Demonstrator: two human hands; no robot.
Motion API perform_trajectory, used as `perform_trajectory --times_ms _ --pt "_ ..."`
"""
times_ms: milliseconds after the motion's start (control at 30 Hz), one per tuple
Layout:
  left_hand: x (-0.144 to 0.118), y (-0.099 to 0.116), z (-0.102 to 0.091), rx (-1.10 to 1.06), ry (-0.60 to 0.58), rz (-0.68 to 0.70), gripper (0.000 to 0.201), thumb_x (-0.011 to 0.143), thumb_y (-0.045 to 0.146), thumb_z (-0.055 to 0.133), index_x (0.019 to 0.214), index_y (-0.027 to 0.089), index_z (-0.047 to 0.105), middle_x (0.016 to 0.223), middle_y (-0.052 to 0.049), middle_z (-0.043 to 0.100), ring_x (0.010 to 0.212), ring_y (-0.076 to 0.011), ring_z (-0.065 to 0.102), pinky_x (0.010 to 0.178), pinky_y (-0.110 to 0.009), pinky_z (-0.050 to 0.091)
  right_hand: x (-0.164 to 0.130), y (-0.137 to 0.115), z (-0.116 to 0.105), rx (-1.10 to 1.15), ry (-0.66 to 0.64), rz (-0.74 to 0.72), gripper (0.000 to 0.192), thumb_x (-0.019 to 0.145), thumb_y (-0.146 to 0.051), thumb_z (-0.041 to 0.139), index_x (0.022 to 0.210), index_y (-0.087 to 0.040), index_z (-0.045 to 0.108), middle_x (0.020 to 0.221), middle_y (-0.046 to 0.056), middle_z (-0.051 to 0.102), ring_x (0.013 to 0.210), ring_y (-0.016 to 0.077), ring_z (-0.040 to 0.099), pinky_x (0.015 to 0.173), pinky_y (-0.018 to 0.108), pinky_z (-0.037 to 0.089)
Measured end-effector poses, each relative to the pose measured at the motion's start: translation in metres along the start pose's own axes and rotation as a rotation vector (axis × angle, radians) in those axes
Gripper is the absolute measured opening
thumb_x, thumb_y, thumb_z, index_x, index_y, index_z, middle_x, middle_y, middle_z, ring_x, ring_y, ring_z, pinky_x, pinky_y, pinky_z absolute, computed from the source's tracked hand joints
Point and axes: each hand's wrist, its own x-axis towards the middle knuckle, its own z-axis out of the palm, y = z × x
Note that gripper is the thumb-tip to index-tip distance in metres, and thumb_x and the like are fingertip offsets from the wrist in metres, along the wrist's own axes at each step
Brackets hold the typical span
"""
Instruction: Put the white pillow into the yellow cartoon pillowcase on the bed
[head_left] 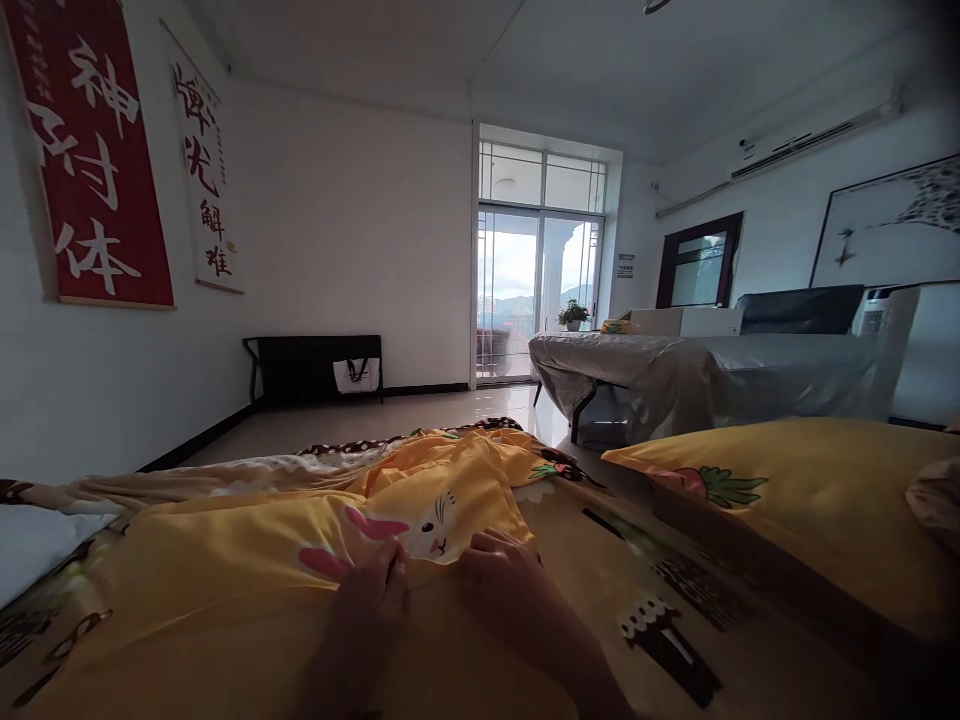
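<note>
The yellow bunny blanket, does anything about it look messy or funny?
Yes. The yellow bunny blanket is rumpled and bunched into folds instead of lying flat. The left hand and right hand pinch its edge by the rabbit picture. Nothing looks spilled or torn.

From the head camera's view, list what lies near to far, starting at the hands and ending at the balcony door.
Left hand and right hand pinching the yellow rabbit-print cover → bunched yellow fabric → shiny tiled floor → glass balcony door.
</note>
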Motion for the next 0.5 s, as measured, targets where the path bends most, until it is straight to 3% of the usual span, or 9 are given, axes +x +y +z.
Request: perform_trajectory --times_ms 233,333,500 --pt "0.003 -0.004 -0.002 -0.01 -0.048 -0.028 0.027 0.086 0.037 0.03 0.071 0.022 0.047 0.063 -0.001 0.059 0.062 -0.0176 0.056 0.06 -0.027 0.033 -0.004 -0.033 0.024 0.099 0.183 0.067 0.015 0.074 -0.014 0.059 0.061 -0.02 0.053 0.06 -0.005 0.06 0.055 0.0081 0.053 0.053 0.021 0.029" --pt "0.003 -0.004 -0.003 -0.03 -0.045 -0.03 0.029 0.085 0.04 0.029 0.069 0.022 0.044 0.061 0.0 0.056 0.062 -0.0179 0.055 0.061 -0.028 0.034 -0.004 -0.041 0.043 0.11 0.209 0.056 0.015 0.072 -0.021 0.064 0.061 -0.02 0.053 0.06 -0.004 0.063 0.052 0.0089 0.055 0.051 0.022 0.027" --pt "0.002 -0.003 -0.004 -0.041 -0.057 -0.028 0.029 0.085 0.043 0.03 0.07 0.022 0.043 0.063 0.001 0.054 0.065 -0.0176 0.054 0.064 -0.028 0.035 0.004 -0.037 0.06 0.212 0.15 0.084 0.01 0.077 -0.016 0.056 0.073 -0.021 0.063 0.07 -0.003 0.07 0.057 0.01 0.06 0.054 0.02 0.031"
